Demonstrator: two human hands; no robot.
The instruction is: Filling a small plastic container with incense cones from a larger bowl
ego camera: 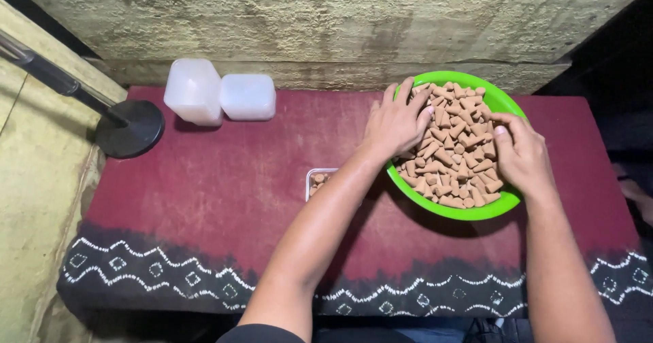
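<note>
A bright green bowl (500, 101) stands on the right half of a dark red cloth-covered table (231, 180). It is heaped with several small brown cones (457, 154). My left hand (396, 122) lies on the left side of the heap, fingers spread over the cones. My right hand (522, 156) rests on the right side of the heap, fingers curled into the cones; whether it holds any is hidden. A small clear box (317, 180) with a few cones inside sits just left of the bowl, partly hidden by my left forearm.
Two frosted white plastic containers (219, 97) stand at the table's back left. A black round stand base with a pole (129, 128) sits at the left edge. A rough wall (326, 23) rises behind the table. The cloth's front border is black with white zigzags (163, 271).
</note>
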